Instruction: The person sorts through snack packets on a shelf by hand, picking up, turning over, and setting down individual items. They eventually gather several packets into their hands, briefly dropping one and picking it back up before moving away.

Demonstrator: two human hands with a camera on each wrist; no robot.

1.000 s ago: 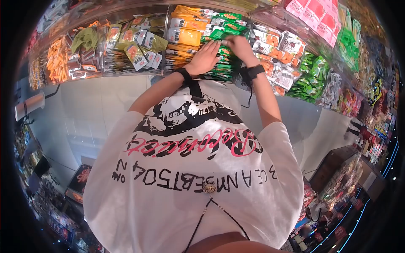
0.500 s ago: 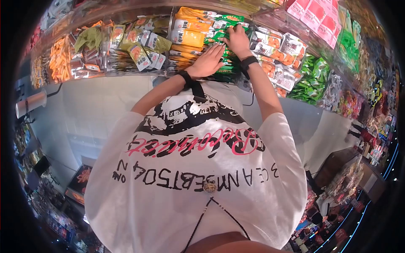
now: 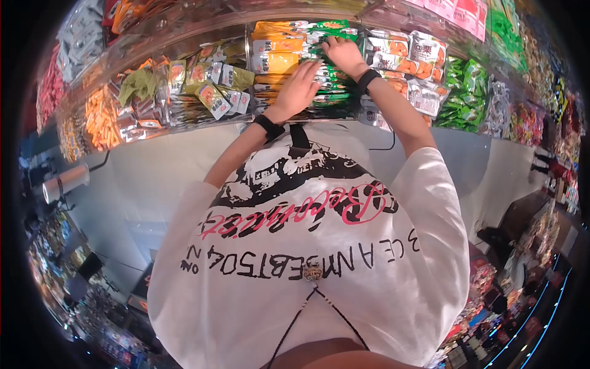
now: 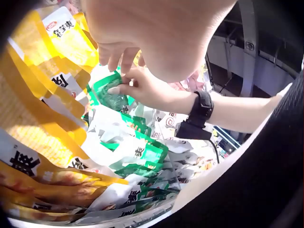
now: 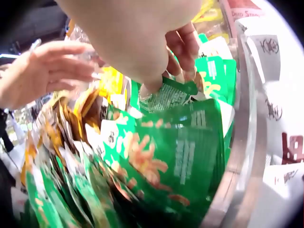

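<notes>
In the head view my left hand (image 3: pixel 296 93) lies over the boundary between the yellow snack packets (image 3: pixel 276 63) and the green snack packets (image 3: pixel 337 97), its fingers extended. The right wrist view shows those fingers straight, with nothing held between them. My right hand (image 3: pixel 344 55) reaches into the back of the green row. Its thumb and fingers pinch a dark green snack packet (image 4: pixel 111 92), seen from its printed back in the right wrist view. Just in front of it, more green packets with a picture of curled snacks (image 5: pixel 152 161) stand upright.
A clear divider (image 5: pixel 240 142) borders the green row on the right, with white packets (image 3: pixel 393 61) beyond it. Olive packets (image 3: pixel 212 101) fill the compartment to the left. Pink packets (image 3: pixel 458 12) sit on a higher shelf at the back right.
My right hand has moved farther back along the green packets, away from my left fingertips. My left hand stays over the rows. The head view has shifted, so the shelf appears lower.
</notes>
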